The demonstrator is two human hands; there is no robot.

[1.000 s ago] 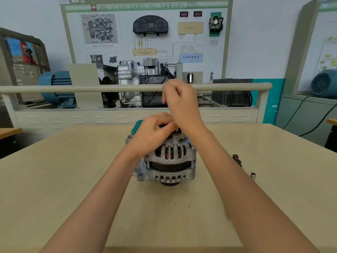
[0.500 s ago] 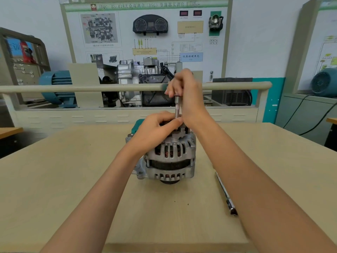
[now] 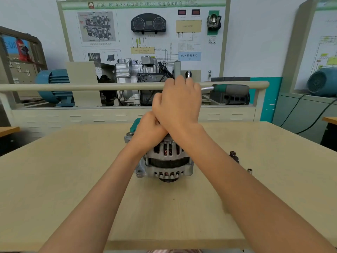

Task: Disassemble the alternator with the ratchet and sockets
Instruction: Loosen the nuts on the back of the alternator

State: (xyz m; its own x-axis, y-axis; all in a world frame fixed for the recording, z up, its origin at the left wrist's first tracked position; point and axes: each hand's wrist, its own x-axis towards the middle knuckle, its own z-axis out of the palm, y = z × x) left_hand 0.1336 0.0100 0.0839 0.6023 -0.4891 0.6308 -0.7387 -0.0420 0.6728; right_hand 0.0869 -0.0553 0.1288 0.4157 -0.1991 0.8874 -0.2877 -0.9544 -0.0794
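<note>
The silver alternator (image 3: 168, 161) stands on the beige table (image 3: 73, 179), pulley end down. My left hand (image 3: 147, 133) is curled over its top and grips it there. Directly above, my right hand (image 3: 179, 102) holds the head end of the ratchet (image 3: 230, 89). The ratchet's green and grey handle sticks out level to the right of my knuckles. My hands hide the socket and the fastener beneath them.
To the right of the alternator lie a dark small part (image 3: 234, 155) and a loose silver socket (image 3: 249, 171). A green object (image 3: 135, 123) peeks out behind the alternator. A railed bench (image 3: 82, 87) with a gearbox display runs along the far table edge.
My right hand has turned over the alternator, and the ratchet handle now shows pointing right. My right forearm now covers the spot where a tool lay on the table. My left hand stays put.
</note>
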